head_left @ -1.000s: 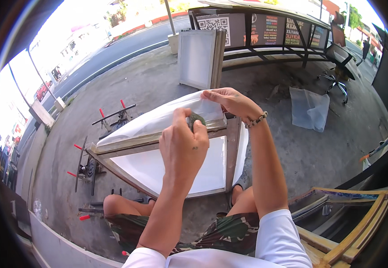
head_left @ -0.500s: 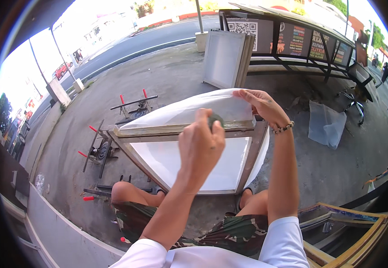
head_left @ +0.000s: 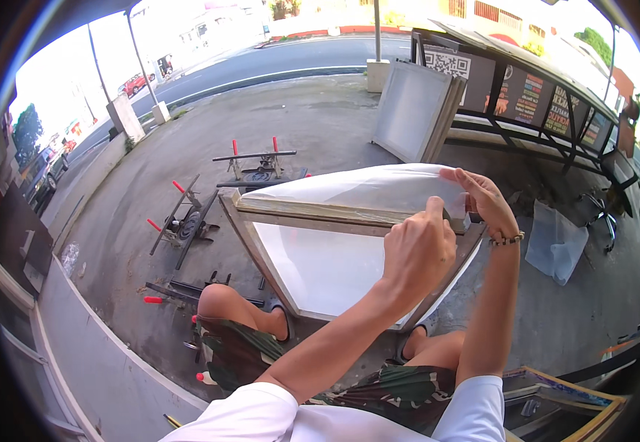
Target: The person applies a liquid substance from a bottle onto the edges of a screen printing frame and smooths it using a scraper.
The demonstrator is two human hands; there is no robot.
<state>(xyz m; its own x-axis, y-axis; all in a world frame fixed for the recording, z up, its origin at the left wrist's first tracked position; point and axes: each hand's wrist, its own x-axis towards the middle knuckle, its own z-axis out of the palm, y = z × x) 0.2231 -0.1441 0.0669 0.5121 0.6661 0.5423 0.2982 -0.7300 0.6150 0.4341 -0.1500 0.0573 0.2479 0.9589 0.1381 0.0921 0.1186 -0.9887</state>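
Note:
A wooden screen frame (head_left: pixel 334 222) stands tilted between my knees, with sheer white mesh fabric (head_left: pixel 364 180) spread beyond its top bar. Glossy, yellowish patches show along that bar. My left hand (head_left: pixel 419 243) is closed over the bar near its right end; its curled fingers hold a dark rounded thing, mostly hidden behind them. Further right, my right hand (head_left: pixel 484 200) pinches the upper right edge of the mesh between thumb and fingers and holds it raised and taut. More white mesh (head_left: pixel 320 265) shows through the frame's opening.
Several black metal clamps with red handles (head_left: pixel 187 221) lie on the concrete floor to the left. Another mesh frame (head_left: pixel 417 110) leans upright at the back, beside a dark bench with printed panels (head_left: pixel 522 96). A translucent sheet (head_left: pixel 555 243) and wooden frames (head_left: pixel 592 412) lie at the right.
My left hand has slid rightward along the top bar, closer to my right hand. My right hand still grips the mesh edge. The whole view has shifted, moving the scene rightward.

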